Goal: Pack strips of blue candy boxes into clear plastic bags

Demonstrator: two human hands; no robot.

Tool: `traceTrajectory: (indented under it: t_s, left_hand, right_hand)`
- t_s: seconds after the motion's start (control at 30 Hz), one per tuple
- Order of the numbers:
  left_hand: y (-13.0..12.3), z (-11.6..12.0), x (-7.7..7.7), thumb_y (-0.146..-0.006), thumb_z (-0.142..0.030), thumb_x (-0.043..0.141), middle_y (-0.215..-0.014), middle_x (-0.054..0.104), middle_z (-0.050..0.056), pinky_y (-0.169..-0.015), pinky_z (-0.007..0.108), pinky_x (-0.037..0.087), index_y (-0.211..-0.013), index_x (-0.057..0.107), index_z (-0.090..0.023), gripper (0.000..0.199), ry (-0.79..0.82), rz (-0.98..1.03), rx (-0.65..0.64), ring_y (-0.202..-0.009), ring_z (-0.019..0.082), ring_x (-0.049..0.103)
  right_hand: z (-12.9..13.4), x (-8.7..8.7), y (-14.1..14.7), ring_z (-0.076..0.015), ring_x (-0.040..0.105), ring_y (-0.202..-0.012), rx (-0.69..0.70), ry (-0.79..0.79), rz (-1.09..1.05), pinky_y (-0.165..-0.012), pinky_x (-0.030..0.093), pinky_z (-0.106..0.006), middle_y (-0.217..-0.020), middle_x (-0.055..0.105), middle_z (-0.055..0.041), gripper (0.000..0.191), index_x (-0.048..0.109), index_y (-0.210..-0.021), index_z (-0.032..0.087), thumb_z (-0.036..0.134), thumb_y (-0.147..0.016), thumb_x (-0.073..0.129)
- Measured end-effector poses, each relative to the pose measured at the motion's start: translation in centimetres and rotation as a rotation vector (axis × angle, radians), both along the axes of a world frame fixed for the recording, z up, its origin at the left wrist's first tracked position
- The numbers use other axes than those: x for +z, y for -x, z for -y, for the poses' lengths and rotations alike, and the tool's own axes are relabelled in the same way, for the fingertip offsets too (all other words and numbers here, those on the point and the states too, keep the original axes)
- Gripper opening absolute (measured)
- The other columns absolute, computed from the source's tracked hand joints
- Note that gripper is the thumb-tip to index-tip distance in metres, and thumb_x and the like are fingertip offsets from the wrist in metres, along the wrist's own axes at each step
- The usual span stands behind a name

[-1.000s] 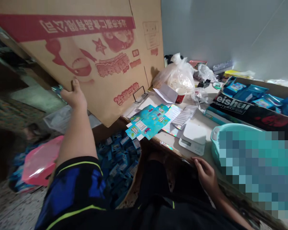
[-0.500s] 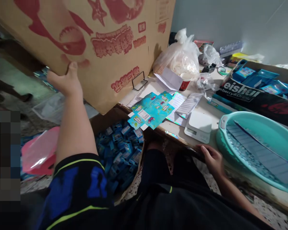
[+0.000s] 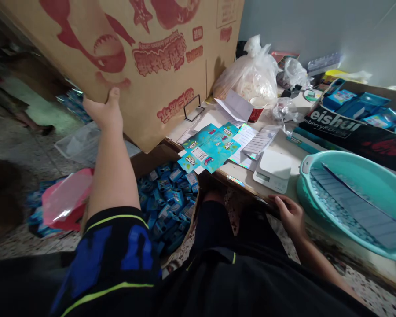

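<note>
A big cardboard box (image 3: 141, 97) with red printing, upside down, stands at the left end of the table (image 3: 280, 143). My left hand (image 3: 106, 110) grips its lower left edge, thumb on the printed face and the other fingers partly hidden. At the table's front edge, my right hand (image 3: 289, 216) is closed, its fingers curled round the rim below the white kitchen scale (image 3: 273, 165). Between the hands, an unfolded turquoise carton blank (image 3: 214, 149) lies over the table edge. Below it, an open carton holds many small blue boxes (image 3: 166, 193).
At right is a turquoise basin (image 3: 306, 176) with small pieces and a striped sheet. Behind it stands a black printed box (image 3: 359, 143) of blue packs. A tied plastic bag (image 3: 240, 75), a red cup (image 3: 255, 115) and papers sit farther back. A pink tub (image 3: 54, 198) is at lower left.
The view has shifted slightly, so the box and my left arm appear a little farther right. Both hands keep the same hold.
</note>
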State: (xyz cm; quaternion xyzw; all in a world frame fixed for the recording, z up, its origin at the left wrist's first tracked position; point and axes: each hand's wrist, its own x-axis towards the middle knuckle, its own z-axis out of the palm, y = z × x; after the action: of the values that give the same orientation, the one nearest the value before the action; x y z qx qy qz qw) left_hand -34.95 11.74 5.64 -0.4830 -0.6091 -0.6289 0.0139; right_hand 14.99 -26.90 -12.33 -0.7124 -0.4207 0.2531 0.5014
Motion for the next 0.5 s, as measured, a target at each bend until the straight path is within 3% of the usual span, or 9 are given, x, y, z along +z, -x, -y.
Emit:
traceTrajectory:
  t_s: [0.1,0.23,0.37,0.5]
  left_hand:
    - [0.2,0.8,-0.5,-0.085,-0.002,0.075,-0.148,0.053,0.02,-0.116,0.032,0.044,-0.136,0.034,0.001,0.065,-0.015,0.044,-0.09,-0.129,0.012,0.059]
    - [0.0,2.8,-1.0,-0.08,-0.001,0.078,-0.142,0.061,0.015,-0.109,0.028,0.05,-0.134,0.038,-0.001,0.067,0.094,0.053,-0.277,-0.12,0.009,0.063]
    - [-1.1,4.1,-0.9,-0.079,0.0,0.078,-0.138,0.064,0.015,-0.105,0.025,0.052,-0.13,0.041,-0.002,0.062,0.133,0.107,-0.231,-0.114,0.009,0.066]
    - [-1.7,4.5,-0.5,-0.078,0.001,0.078,-0.134,0.066,0.015,-0.104,0.028,0.054,-0.128,0.044,0.0,0.06,0.095,0.135,-0.284,-0.111,0.01,0.067]
  right_hand:
    - [0.0,-0.1,-0.2,-0.0263,0.072,-0.09,0.029,0.004,-0.002,-0.083,0.056,-0.038,-0.097,0.079,-0.0093,0.044,0.079,-0.093,0.019,0.059,-0.086,0.063]
    - [0.1,-0.1,-0.4,-0.0273,0.072,-0.094,0.045,-0.016,0.004,-0.088,0.055,-0.04,-0.098,0.079,-0.0096,0.044,0.079,-0.093,0.019,0.059,-0.087,0.063]
    - [0.0,0.0,-0.5,-0.0275,0.072,-0.097,0.064,0.004,-0.01,-0.091,0.054,-0.04,-0.099,0.079,-0.009,0.043,0.079,-0.092,0.02,0.059,-0.087,0.063]
    - [0.0,0.2,-0.4,-0.0279,0.072,-0.096,0.072,0.016,-0.006,-0.091,0.054,-0.04,-0.098,0.079,-0.0092,0.045,0.079,-0.092,0.019,0.061,-0.086,0.063]
